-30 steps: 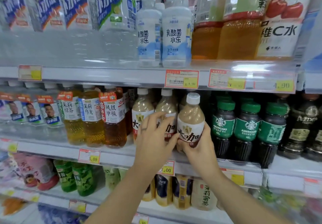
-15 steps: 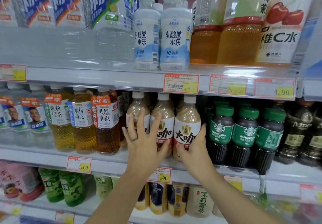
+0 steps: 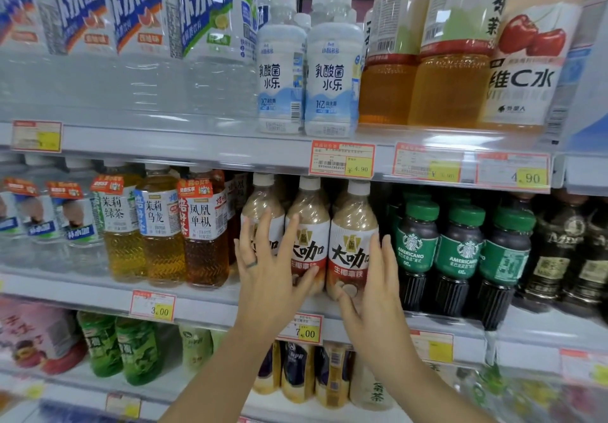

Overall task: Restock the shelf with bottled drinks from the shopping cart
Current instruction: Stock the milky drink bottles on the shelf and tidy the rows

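The left hand (image 3: 273, 271) is spread before two coffee bottles (image 3: 309, 222) on the shelf (image 3: 197, 304), the right hand (image 3: 371, 291) open-fingered beside the third bottle (image 3: 352, 225).

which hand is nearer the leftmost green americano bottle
Right. The right hand touches the milk coffee bottle beside the americano bottle; the left hand sits farther left.

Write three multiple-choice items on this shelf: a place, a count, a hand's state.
1. The beige white-capped plastic coffee bottles stand on: A) the top shelf; B) the middle shelf, between amber tea bottles and green-capped dark bottles; C) the bottom shelf.
2. Green-capped dark bottles in the front row: A) one; B) five; C) three.
3. The left hand is: A) open, fingers spread on the beige bottles; B) a fist; C) pinching a cap.
Key: B, tea on their left, green caps on their right; C, three labels face out; A, its fingers are straight.
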Motion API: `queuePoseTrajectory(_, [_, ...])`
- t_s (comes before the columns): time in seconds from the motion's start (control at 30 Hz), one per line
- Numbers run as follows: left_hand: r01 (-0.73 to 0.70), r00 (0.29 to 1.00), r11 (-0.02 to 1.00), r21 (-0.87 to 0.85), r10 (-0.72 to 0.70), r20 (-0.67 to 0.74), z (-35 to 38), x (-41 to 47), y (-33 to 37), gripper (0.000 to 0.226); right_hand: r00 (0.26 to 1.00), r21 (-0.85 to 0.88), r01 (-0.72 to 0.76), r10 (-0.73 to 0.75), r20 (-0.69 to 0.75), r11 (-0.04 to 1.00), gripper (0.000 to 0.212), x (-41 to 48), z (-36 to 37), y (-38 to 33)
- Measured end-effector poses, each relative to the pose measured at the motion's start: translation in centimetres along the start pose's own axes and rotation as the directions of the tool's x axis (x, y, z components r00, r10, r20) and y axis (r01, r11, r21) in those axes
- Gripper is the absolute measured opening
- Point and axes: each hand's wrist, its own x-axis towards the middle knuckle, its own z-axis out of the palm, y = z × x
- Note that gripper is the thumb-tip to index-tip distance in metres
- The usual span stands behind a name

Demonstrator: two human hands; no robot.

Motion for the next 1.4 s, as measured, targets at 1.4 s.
queuePoseTrajectory(1.4, [0.025,0.99,0.872,-0.489,0.046,0.134,2.0,-1.6,15.9,0.079,0.939,0.107,-0.095,0.124,-0.32,0.99,0.067,-1.8,-13.5,8.8])
